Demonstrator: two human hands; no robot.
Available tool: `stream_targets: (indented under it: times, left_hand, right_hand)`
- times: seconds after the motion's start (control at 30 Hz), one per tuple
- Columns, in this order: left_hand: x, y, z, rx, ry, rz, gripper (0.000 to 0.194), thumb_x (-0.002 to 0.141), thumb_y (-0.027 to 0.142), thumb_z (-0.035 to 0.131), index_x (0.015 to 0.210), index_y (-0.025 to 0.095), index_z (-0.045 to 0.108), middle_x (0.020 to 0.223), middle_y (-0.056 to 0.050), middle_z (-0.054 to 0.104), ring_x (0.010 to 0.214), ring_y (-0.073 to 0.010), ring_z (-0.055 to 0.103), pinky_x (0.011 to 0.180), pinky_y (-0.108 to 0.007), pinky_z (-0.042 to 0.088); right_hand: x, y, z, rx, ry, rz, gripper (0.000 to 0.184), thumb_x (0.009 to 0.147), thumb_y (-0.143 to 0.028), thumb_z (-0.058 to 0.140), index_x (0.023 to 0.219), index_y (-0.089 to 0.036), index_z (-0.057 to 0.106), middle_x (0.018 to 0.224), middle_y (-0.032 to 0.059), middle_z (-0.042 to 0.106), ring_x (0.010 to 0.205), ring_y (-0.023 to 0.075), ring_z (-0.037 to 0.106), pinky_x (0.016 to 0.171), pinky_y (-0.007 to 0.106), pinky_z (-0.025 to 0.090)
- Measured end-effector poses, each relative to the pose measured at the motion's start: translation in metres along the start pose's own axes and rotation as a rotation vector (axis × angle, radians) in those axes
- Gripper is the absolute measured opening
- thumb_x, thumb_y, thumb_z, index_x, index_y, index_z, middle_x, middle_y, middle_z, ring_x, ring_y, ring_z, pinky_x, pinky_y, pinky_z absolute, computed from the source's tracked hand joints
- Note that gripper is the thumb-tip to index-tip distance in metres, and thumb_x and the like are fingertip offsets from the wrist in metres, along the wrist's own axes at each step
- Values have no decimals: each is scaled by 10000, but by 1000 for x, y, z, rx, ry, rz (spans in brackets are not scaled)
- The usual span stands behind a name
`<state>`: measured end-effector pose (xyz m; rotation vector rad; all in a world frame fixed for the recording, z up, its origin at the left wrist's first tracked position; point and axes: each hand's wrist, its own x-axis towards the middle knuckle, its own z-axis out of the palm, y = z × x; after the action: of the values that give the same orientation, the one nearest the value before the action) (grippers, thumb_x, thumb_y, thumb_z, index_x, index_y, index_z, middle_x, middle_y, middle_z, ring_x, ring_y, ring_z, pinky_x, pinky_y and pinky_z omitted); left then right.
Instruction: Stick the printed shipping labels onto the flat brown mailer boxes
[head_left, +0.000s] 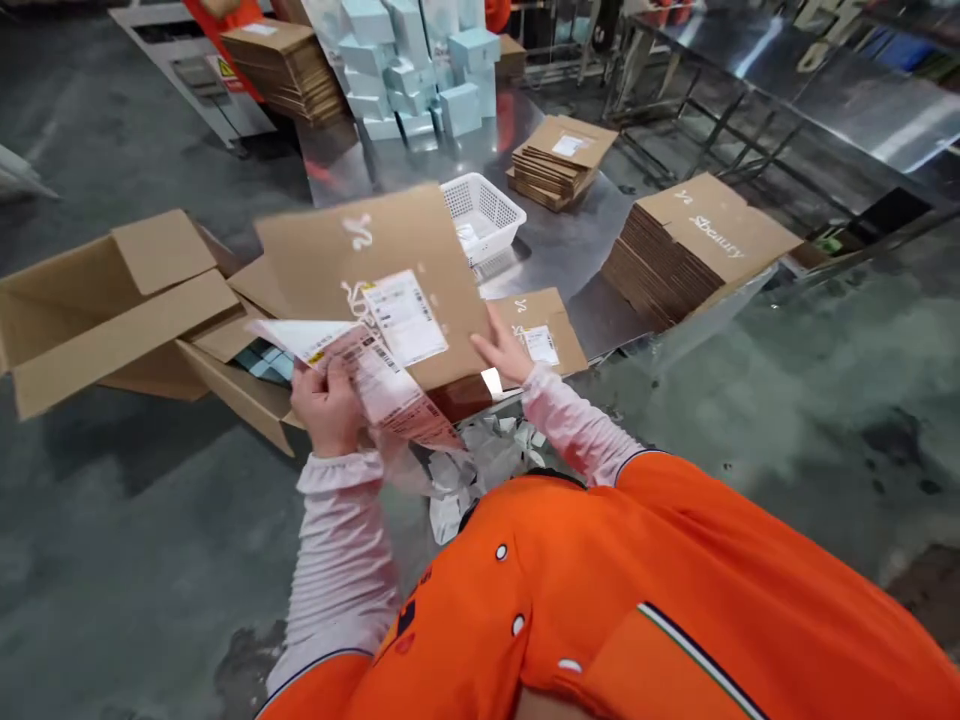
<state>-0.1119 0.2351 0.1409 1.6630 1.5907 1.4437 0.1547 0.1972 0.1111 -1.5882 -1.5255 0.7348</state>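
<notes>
My left hand (330,405) is closed on a sheet of printed shipping labels (386,390), whose lower end hangs toward my body. My right hand (508,347) grips the right edge of a flattened cardboard box (315,250) with white print. This box is tilted above the table, and a white shipping label (407,318) is stuck on its face. Under my right hand lies another flat labelled carton (559,315). Crumpled white backing paper (491,455) is heaped below, close to my body.
Open cardboard boxes (112,300) stand at the left, one holding light-blue items. On the metal table (577,240) are a white plastic basket (480,215), a labelled carton stack (559,160), a taller stack (697,240) at the right, and piled light-blue boxes (420,70) behind.
</notes>
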Motion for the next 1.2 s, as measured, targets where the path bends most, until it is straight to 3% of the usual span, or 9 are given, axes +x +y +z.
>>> stream_targets:
  times: [0.13, 0.27, 0.37, 0.5, 0.6, 0.7, 0.8, 0.97, 1.2]
  left_hand:
    - [-26, 59, -12, -268, -54, -9, 327, 822, 445, 665, 976, 159, 702, 1028, -59, 694, 989, -214, 623, 958, -363, 474]
    - [-64, 77, -28, -556, -191, -269, 327, 707, 384, 788, 1011, 302, 699, 1035, 17, 715, 949, -193, 644, 887, -338, 527]
    - [-101, 72, -23, -546, -269, -337, 378, 669, 345, 813, 1025, 304, 692, 1020, -5, 723, 921, -201, 659, 852, -327, 542]
    - [-142, 69, -7, -392, -487, -339, 316, 710, 404, 759, 960, 214, 721, 980, -100, 730, 956, -274, 667, 915, -402, 519]
    - [-152, 74, -2, -377, -606, -389, 386, 691, 391, 779, 1019, 195, 724, 1079, -125, 711, 1045, -296, 648, 953, -408, 499]
    - [-145, 78, 1, -476, -357, -433, 550, 662, 401, 806, 1151, 190, 673, 1202, -128, 665, 1112, -280, 621, 947, -378, 497]
    - [-133, 76, 10, -466, -129, -486, 419, 644, 451, 802, 922, 150, 717, 921, -95, 725, 833, -217, 667, 780, -324, 530]
    - [-130, 74, 28, -447, -71, -474, 339, 687, 466, 764, 790, 150, 698, 764, -46, 692, 690, -154, 606, 680, -269, 484]
    - [-126, 60, 45, -336, 136, -442, 450, 692, 469, 766, 532, 173, 467, 518, 47, 460, 518, -81, 420, 520, -207, 362]
  right_hand:
    - [-15, 36, -89, 66, 216, -72, 785, 925, -590, 406, 1522, -108, 242, 1554, 150, 312, 1423, 188, 353, 1172, 354, 305]
    - [-16, 68, -146, -75, 146, 68, 628, 880, -521, 522, 1192, 17, 607, 1302, 227, 589, 1161, 166, 603, 1078, 286, 390]
    - [-16, 48, -125, -15, -204, 99, 533, 787, -539, 643, 961, -37, 691, 1012, 181, 716, 942, 187, 677, 953, 332, 489]
    - [-33, -17, -62, 593, -839, -42, 707, 662, -652, 723, 1127, -127, 629, 1055, 135, 710, 981, 228, 673, 858, 338, 537]
    - [-53, -45, -30, 806, -676, -1, 694, 652, -644, 735, 1123, -147, 621, 1112, 120, 693, 1022, 232, 655, 902, 356, 529]
    - [-62, -47, -15, 701, -625, 63, 593, 666, -600, 741, 1044, -150, 659, 1071, 100, 707, 963, 213, 665, 877, 352, 536]
    - [-52, -45, -9, 487, -702, 23, 570, 631, -580, 767, 986, -140, 692, 896, 58, 724, 802, 188, 663, 726, 303, 538]
    - [-24, -59, -12, 100, -589, -127, 327, 779, -450, 689, 860, -142, 763, 708, 30, 713, 659, 155, 625, 632, 259, 468]
    - [-14, -62, 0, 91, -433, -246, 257, 813, -427, 679, 871, -200, 784, 879, 43, 750, 819, 180, 676, 766, 289, 504]
